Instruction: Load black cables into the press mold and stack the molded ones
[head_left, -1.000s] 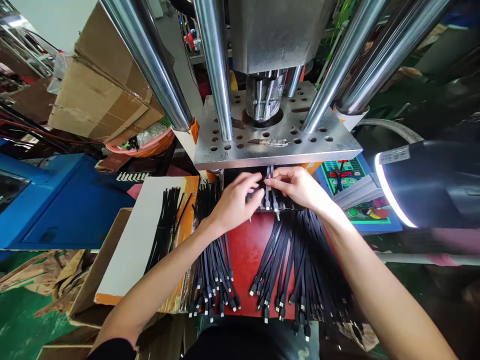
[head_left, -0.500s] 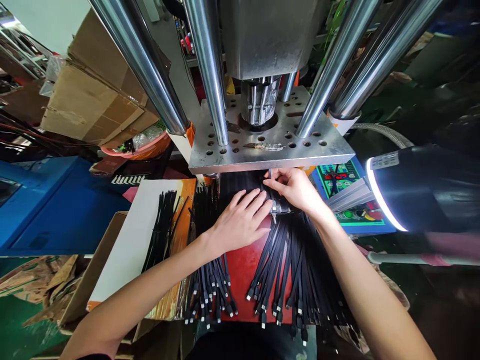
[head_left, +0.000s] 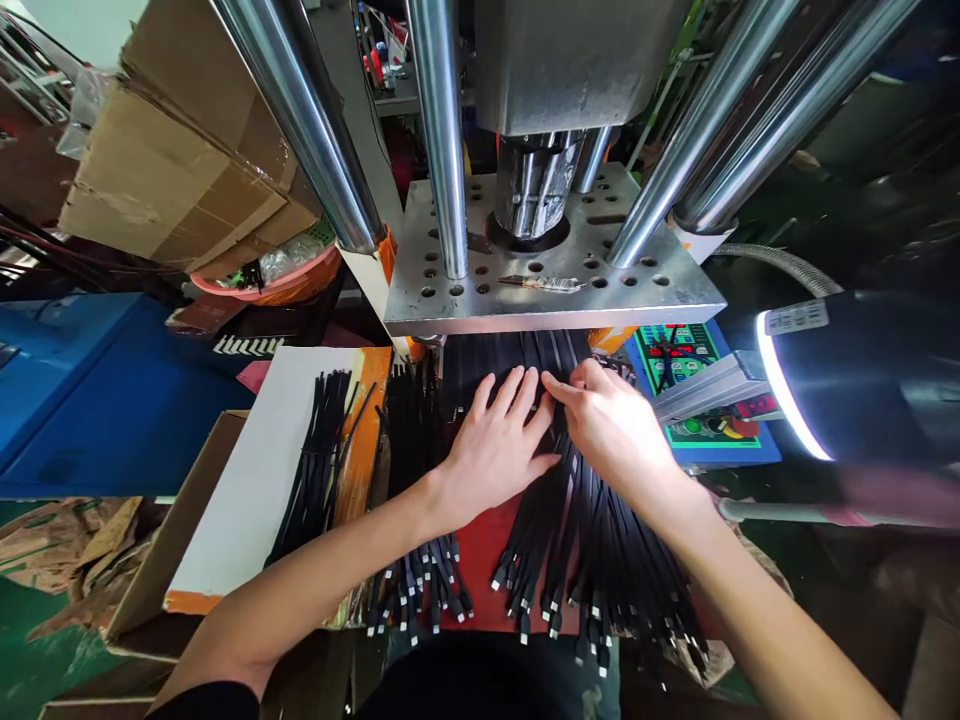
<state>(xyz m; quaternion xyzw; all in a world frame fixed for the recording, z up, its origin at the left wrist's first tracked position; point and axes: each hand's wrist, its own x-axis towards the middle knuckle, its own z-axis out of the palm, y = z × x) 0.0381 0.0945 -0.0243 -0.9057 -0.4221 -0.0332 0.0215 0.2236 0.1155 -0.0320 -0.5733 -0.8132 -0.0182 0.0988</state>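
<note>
My left hand (head_left: 499, 440) lies open, palm down, with its fingers spread over a dark block and black cables below the press plate. Beside it, my right hand (head_left: 619, 425) stretches its index finger to the left hand's fingertips. Its other fingers are curled and partly hidden, and I see nothing held in it. Black USB cables (head_left: 622, 560) fan out toward me from under my hands, their metal plugs at the near end. Another bunch of black cables (head_left: 424, 580) hangs at the left of the red surface (head_left: 480, 550).
The press's steel plate (head_left: 555, 300) spans above my hands, with a taped blade-like tool (head_left: 544, 284) on it. A bundle of cables (head_left: 315, 450) rests on a white board (head_left: 240, 480) at left. A lit lamp (head_left: 795, 390) and a control panel (head_left: 686, 400) stand at right.
My right hand has moved down and slightly right, from a pinch near the plate's edge to a stretched index finger. The metal fitting beside my left hand is now covered. The view has shifted slightly.
</note>
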